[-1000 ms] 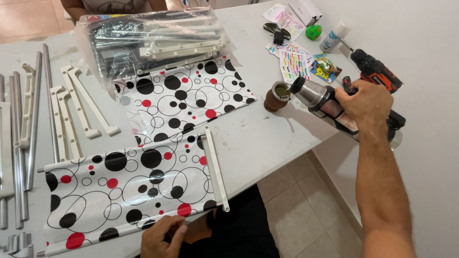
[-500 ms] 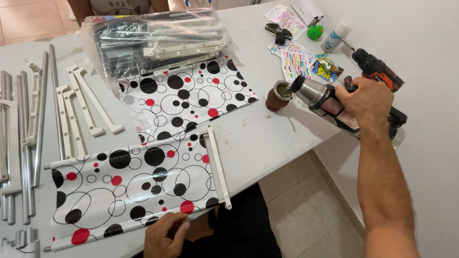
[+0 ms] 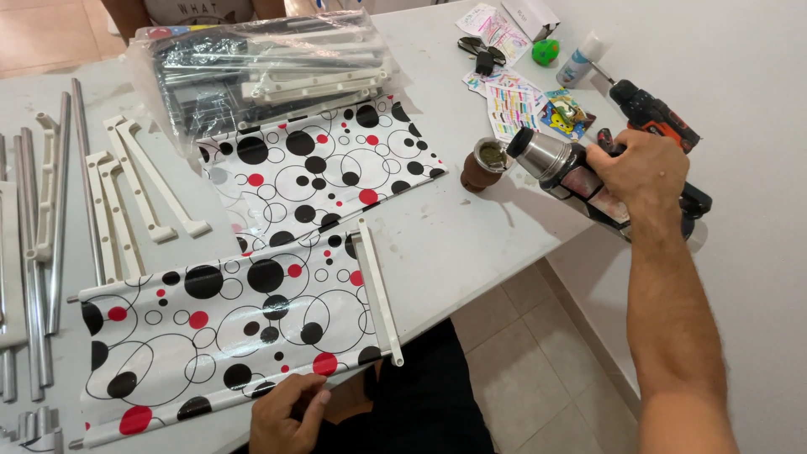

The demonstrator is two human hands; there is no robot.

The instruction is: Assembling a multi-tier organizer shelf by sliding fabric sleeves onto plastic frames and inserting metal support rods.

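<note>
The right hand (image 3: 643,168) is gripping a steel thermos flask (image 3: 561,171), fingers wrapped closed around its body, holding it tilted with the spout end pointing toward a small brown gourd cup (image 3: 485,164). The cup is standing on the white worktop (image 3: 471,244) just beyond the flask's mouth, filled with green herb; whether anything is pouring cannot be told. Behind the right hand, a red and black cordless drill (image 3: 654,118) is lying at the worktop's edge, with sticker sheets (image 3: 514,105), a green ball (image 3: 545,51) and a small spray bottle (image 3: 579,60) further out.

The left hand (image 3: 286,414) is resting at the near worktop edge, fingers curled and touching the lower border of a spotted fabric panel (image 3: 227,324) printed with black and red circles. A white plastic bar (image 3: 380,292) is running along that panel's side nearest the right hand. Beyond the left hand, a second spotted panel (image 3: 324,168), white brackets (image 3: 126,197), metal tubes (image 3: 55,210) and a clear bag of parts (image 3: 261,71) are lying spread out.
</note>
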